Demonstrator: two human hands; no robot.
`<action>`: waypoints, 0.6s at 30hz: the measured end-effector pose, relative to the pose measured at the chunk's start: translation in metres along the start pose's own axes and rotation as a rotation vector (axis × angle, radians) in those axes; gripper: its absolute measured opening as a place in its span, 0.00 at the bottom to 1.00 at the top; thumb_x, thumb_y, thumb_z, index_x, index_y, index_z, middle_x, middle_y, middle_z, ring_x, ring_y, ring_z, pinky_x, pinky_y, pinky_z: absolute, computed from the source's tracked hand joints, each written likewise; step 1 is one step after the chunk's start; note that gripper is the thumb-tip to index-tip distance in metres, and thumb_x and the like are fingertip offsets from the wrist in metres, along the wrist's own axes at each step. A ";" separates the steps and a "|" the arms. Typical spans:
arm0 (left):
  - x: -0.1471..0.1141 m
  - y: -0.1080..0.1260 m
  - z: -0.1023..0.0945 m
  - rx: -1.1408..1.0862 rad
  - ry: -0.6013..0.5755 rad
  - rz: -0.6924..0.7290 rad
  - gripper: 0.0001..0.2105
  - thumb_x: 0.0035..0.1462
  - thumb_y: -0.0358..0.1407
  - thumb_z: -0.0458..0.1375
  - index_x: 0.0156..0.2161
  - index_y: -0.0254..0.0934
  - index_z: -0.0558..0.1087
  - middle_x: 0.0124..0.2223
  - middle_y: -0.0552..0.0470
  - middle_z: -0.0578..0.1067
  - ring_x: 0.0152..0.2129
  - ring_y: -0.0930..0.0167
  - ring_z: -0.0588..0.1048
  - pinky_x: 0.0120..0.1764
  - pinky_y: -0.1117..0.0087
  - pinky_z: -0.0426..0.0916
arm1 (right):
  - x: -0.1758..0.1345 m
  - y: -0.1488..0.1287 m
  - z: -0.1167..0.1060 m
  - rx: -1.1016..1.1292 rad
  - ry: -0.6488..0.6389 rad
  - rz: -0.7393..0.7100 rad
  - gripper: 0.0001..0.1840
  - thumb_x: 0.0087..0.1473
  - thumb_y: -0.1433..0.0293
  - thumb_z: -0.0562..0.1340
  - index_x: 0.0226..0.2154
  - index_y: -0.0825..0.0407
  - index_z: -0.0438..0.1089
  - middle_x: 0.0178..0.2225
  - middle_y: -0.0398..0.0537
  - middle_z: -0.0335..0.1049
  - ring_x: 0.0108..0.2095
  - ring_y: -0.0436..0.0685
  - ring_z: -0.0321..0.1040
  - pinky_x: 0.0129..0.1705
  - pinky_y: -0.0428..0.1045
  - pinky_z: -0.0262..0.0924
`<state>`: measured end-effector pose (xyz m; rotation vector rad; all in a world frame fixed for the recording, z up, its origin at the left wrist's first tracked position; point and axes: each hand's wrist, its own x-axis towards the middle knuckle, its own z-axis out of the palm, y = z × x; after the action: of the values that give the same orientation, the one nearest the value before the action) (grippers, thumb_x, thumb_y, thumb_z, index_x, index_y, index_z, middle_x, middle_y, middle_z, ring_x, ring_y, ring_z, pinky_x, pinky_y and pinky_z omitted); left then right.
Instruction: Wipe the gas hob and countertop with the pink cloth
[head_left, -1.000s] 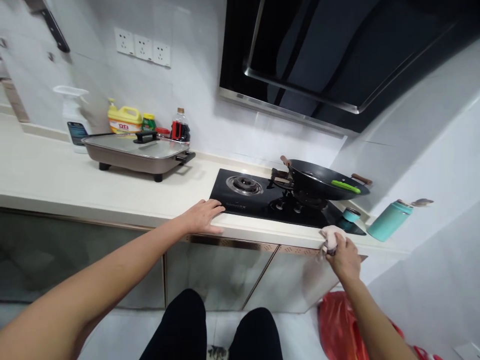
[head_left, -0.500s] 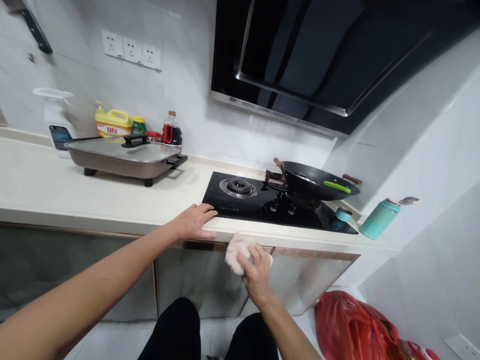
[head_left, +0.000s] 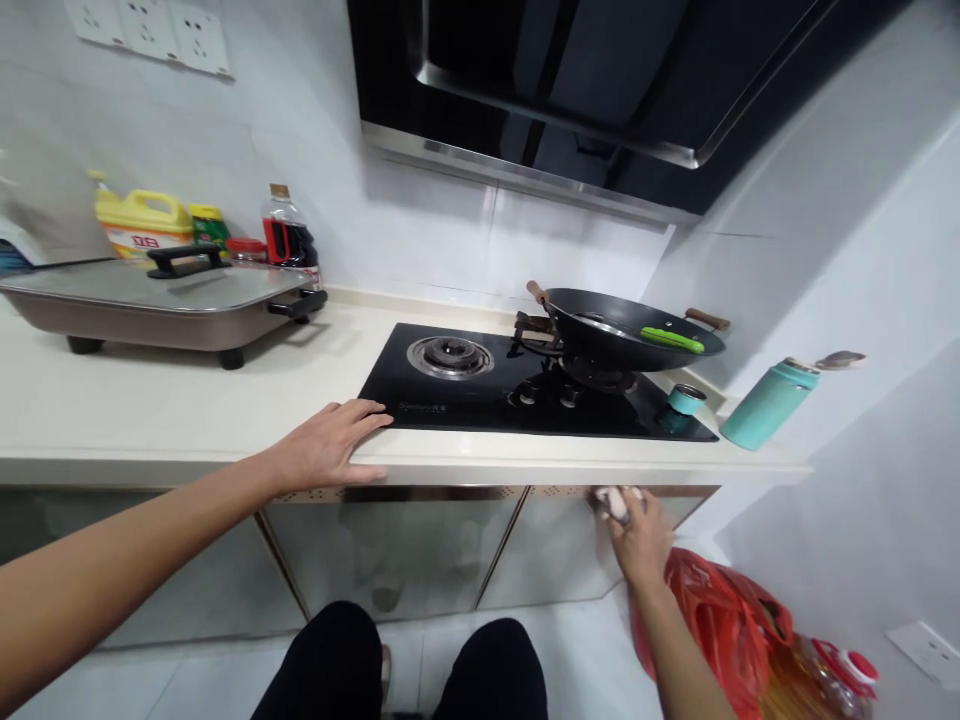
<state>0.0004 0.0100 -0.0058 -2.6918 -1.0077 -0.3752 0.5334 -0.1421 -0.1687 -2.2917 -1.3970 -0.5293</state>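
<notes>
My left hand rests on the front edge of the countertop, fingers spread, its fingertips at the near left corner of the black gas stove. Below the counter's edge on the right, my right hand is closed around a pale cloth. The cloth lies against the copper-coloured top strip of a cabinet door, and most of it is hidden by the fingers. A black wok with wooden handles sits on the stove's right burner, with a bright green-handled utensil in it.
An electric pan with a glass lid stands left on the counter, bottles behind it. At the right end are a turquoise flask and its cup. A red plastic bag and an oil bottle are on the floor. The range hood hangs above.
My right hand has moved right along the cabinet front with the cloth, up to the strip under the counter. My left hand stays at the stove's corner. The view has shifted right.
</notes>
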 end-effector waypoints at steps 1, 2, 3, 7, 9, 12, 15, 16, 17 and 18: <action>0.000 -0.001 0.000 -0.007 0.002 0.000 0.38 0.58 0.64 0.56 0.64 0.39 0.70 0.65 0.37 0.70 0.59 0.54 0.70 0.59 0.55 0.63 | 0.007 0.016 0.003 0.007 -0.008 0.056 0.24 0.60 0.62 0.58 0.57 0.47 0.70 0.63 0.59 0.60 0.57 0.71 0.63 0.50 0.62 0.63; 0.001 -0.001 0.000 -0.015 0.005 0.002 0.38 0.58 0.65 0.56 0.64 0.40 0.71 0.65 0.38 0.70 0.58 0.54 0.70 0.59 0.55 0.64 | 0.013 0.030 0.006 0.016 -0.022 0.099 0.24 0.60 0.60 0.57 0.58 0.47 0.70 0.64 0.58 0.59 0.58 0.71 0.62 0.50 0.63 0.64; 0.001 -0.002 0.000 -0.021 0.010 0.004 0.38 0.58 0.64 0.56 0.63 0.40 0.71 0.64 0.38 0.70 0.58 0.53 0.71 0.59 0.55 0.64 | 0.020 0.043 0.009 0.031 -0.042 0.144 0.25 0.60 0.59 0.57 0.58 0.46 0.69 0.65 0.57 0.58 0.59 0.72 0.61 0.51 0.64 0.64; 0.002 -0.003 -0.001 -0.041 0.022 0.011 0.37 0.58 0.63 0.57 0.63 0.39 0.72 0.64 0.38 0.71 0.58 0.52 0.71 0.58 0.54 0.64 | 0.046 0.078 0.009 0.119 -0.111 0.385 0.32 0.59 0.51 0.57 0.62 0.44 0.64 0.66 0.60 0.56 0.61 0.76 0.60 0.53 0.68 0.63; 0.003 -0.004 -0.002 -0.049 0.015 0.012 0.37 0.56 0.63 0.58 0.62 0.39 0.72 0.64 0.38 0.71 0.57 0.51 0.71 0.58 0.54 0.64 | 0.056 0.085 0.004 0.152 -0.118 0.494 0.33 0.58 0.49 0.57 0.61 0.46 0.64 0.65 0.63 0.56 0.61 0.78 0.60 0.53 0.70 0.63; 0.005 -0.005 -0.002 -0.048 -0.006 0.010 0.38 0.56 0.64 0.58 0.62 0.38 0.72 0.64 0.37 0.71 0.57 0.51 0.71 0.57 0.54 0.65 | 0.061 0.075 -0.003 0.172 -0.108 0.560 0.30 0.57 0.49 0.57 0.56 0.47 0.68 0.63 0.65 0.58 0.59 0.79 0.61 0.52 0.71 0.62; 0.006 -0.002 -0.002 -0.049 -0.019 0.003 0.39 0.55 0.64 0.58 0.62 0.38 0.71 0.64 0.36 0.70 0.58 0.51 0.70 0.57 0.54 0.64 | 0.043 0.034 -0.002 0.196 -0.085 0.481 0.27 0.57 0.48 0.57 0.50 0.48 0.71 0.56 0.65 0.63 0.55 0.77 0.63 0.50 0.69 0.63; 0.006 -0.001 -0.001 -0.050 -0.020 0.000 0.39 0.55 0.64 0.58 0.63 0.38 0.71 0.64 0.36 0.70 0.58 0.51 0.70 0.57 0.54 0.63 | 0.033 0.014 0.000 0.222 -0.079 0.428 0.26 0.56 0.49 0.58 0.49 0.48 0.72 0.54 0.64 0.65 0.53 0.75 0.63 0.50 0.67 0.63; 0.006 0.000 -0.001 -0.051 -0.020 -0.004 0.39 0.56 0.64 0.58 0.63 0.37 0.71 0.64 0.36 0.70 0.58 0.51 0.70 0.57 0.54 0.63 | 0.021 -0.009 0.002 0.250 -0.073 0.372 0.25 0.55 0.50 0.59 0.48 0.49 0.72 0.52 0.63 0.66 0.52 0.73 0.64 0.50 0.65 0.63; 0.006 0.001 -0.002 -0.051 -0.020 -0.006 0.39 0.56 0.64 0.58 0.63 0.37 0.70 0.64 0.36 0.70 0.59 0.52 0.69 0.58 0.54 0.62 | 0.007 -0.034 0.004 0.293 -0.062 0.308 0.26 0.54 0.51 0.61 0.49 0.50 0.73 0.50 0.62 0.67 0.51 0.71 0.65 0.51 0.63 0.63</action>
<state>0.0051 0.0127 -0.0026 -2.7432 -1.0252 -0.3811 0.5068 -0.1206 -0.1631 -2.2356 -1.0387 -0.1469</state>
